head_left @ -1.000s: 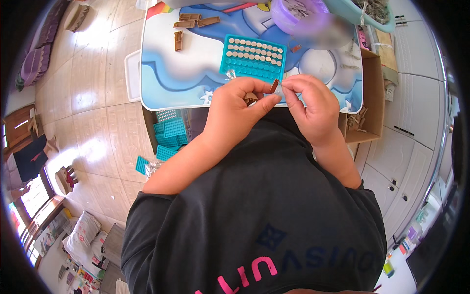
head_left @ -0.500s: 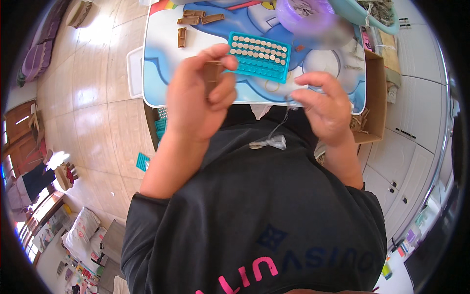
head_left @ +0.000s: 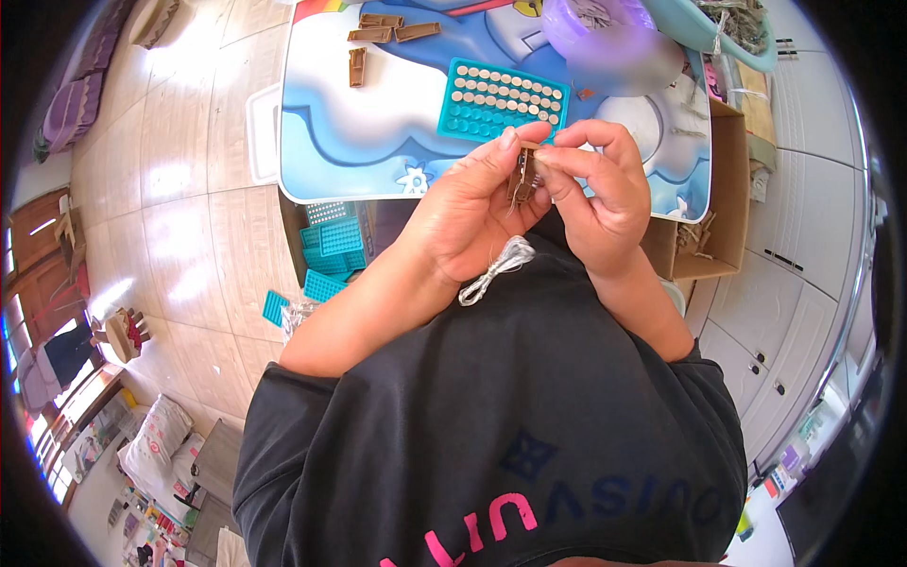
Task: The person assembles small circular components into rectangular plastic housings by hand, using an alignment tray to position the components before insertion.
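In front of my chest, my left hand [head_left: 477, 194] is closed around a small brown plastic case [head_left: 521, 175], held upright with its open side showing dark and metallic bits inside. My right hand [head_left: 600, 184] pinches at the case's upper edge with thumb and forefinger; the small piece between those fingertips is hidden. Below the case hangs a tied bundle of thin pale wire [head_left: 496, 269], against my dark shirt. Just beyond both hands lies a teal tray [head_left: 458, 126] with rows of round pockets, its far rows filled with small silver discs [head_left: 505, 85] like button cells.
More brown cases [head_left: 392, 33] lie at the table's far left. A purple basin [head_left: 572, 33] and a light teal basin [head_left: 746, 47] with wire bundles stand far right. Cardboard boxes flank the table [head_left: 359, 142]; the left one holds teal trays [head_left: 340, 236].
My hands have come together: the right moved left to the case, and the left moved right and turned palm-up with it. The wire bundle swung left. The view shifted slightly.
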A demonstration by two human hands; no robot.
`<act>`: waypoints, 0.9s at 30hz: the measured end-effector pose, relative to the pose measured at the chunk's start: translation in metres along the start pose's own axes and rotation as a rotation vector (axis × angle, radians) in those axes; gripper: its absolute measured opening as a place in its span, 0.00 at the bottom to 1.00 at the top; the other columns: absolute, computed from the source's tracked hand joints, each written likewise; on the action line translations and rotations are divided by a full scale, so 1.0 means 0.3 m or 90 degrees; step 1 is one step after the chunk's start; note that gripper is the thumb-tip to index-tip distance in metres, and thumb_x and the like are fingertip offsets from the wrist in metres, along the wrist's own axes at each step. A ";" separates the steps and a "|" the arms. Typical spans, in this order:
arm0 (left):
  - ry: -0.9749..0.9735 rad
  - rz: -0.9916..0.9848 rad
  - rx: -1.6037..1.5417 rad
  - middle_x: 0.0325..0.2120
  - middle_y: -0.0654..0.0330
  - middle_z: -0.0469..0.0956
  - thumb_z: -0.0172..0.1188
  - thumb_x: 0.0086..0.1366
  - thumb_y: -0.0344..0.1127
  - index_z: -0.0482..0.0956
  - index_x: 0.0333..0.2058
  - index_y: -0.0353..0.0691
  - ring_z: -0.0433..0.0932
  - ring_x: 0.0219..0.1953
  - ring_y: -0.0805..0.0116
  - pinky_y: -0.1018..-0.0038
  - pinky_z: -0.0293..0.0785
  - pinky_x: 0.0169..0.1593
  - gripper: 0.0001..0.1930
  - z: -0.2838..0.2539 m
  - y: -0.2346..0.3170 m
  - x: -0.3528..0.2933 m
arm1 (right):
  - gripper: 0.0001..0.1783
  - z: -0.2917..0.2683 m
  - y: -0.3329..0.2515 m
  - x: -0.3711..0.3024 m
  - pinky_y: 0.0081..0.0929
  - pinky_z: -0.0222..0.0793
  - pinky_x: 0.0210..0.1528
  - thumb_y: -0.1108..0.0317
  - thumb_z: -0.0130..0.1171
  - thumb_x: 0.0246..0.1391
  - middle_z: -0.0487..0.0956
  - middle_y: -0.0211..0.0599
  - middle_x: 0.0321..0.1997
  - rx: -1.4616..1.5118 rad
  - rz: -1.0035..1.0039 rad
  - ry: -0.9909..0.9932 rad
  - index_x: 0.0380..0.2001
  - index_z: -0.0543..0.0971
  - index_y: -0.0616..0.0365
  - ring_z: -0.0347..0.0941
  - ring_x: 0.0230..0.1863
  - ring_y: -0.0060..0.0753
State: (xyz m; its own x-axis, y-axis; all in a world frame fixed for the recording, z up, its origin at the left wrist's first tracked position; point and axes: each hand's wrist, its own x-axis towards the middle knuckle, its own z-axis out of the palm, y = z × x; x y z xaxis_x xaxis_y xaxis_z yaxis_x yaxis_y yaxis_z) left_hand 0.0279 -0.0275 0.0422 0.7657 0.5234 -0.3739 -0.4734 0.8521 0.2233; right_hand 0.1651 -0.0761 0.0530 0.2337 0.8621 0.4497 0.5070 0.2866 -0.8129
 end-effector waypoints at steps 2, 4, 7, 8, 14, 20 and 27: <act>0.001 0.003 0.012 0.42 0.60 0.73 0.45 0.67 0.45 0.68 0.51 0.39 0.72 0.45 0.70 0.69 0.67 0.52 0.20 -0.003 0.005 -0.004 | 0.09 -0.003 0.012 0.004 0.24 0.64 0.33 0.78 0.63 0.39 0.73 0.32 0.32 -0.062 -0.045 -0.009 0.28 0.80 0.55 0.69 0.32 0.32; 0.001 0.003 0.024 0.42 0.60 0.73 0.44 0.68 0.44 0.67 0.52 0.38 0.72 0.45 0.70 0.69 0.67 0.52 0.20 -0.004 0.011 -0.005 | 0.09 -0.007 0.020 0.004 0.25 0.63 0.34 0.77 0.63 0.38 0.73 0.31 0.31 -0.083 -0.047 -0.014 0.27 0.79 0.55 0.68 0.32 0.32; 0.023 0.005 0.086 0.43 0.59 0.73 0.43 0.68 0.41 0.66 0.53 0.35 0.72 0.45 0.70 0.69 0.67 0.53 0.20 -0.003 0.020 -0.008 | 0.09 -0.009 0.030 0.012 0.27 0.62 0.35 0.76 0.63 0.37 0.73 0.29 0.29 -0.120 -0.082 -0.018 0.26 0.79 0.54 0.69 0.31 0.33; 0.023 0.013 0.104 0.44 0.58 0.73 0.42 0.69 0.39 0.66 0.53 0.34 0.72 0.46 0.69 0.68 0.67 0.53 0.19 -0.005 0.022 -0.009 | 0.08 -0.010 0.032 0.017 0.28 0.62 0.35 0.76 0.63 0.37 0.73 0.29 0.28 -0.137 -0.116 -0.017 0.26 0.79 0.54 0.69 0.31 0.33; 0.042 0.043 0.182 0.43 0.56 0.74 0.41 0.69 0.36 0.65 0.53 0.32 0.74 0.45 0.67 0.67 0.69 0.53 0.18 0.015 0.018 -0.017 | 0.07 -0.028 0.027 0.035 0.29 0.62 0.36 0.74 0.64 0.38 0.73 0.29 0.27 -0.194 -0.147 -0.051 0.24 0.78 0.54 0.69 0.30 0.34; 0.043 0.026 0.172 0.43 0.55 0.73 0.40 0.69 0.36 0.63 0.54 0.32 0.74 0.45 0.68 0.67 0.71 0.52 0.19 0.025 0.020 -0.017 | 0.06 -0.025 0.031 0.019 0.31 0.64 0.41 0.74 0.64 0.38 0.73 0.29 0.28 -0.111 -0.055 -0.038 0.24 0.78 0.54 0.70 0.32 0.33; 0.056 0.020 0.066 0.37 0.60 0.75 0.46 0.67 0.34 0.67 0.50 0.34 0.76 0.40 0.72 0.70 0.73 0.49 0.16 0.025 0.019 -0.009 | 0.06 -0.032 0.029 0.031 0.42 0.63 0.49 0.73 0.63 0.39 0.73 0.29 0.30 -0.201 -0.148 -0.073 0.25 0.78 0.54 0.70 0.33 0.34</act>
State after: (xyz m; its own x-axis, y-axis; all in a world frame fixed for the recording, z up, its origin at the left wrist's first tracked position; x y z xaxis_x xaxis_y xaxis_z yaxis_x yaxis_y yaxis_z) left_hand 0.0264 -0.0242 0.0513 0.7080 0.5513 -0.4414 -0.4459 0.8336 0.3259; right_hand 0.1797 -0.0697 0.0536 -0.0018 0.8354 0.5497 0.7691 0.3524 -0.5331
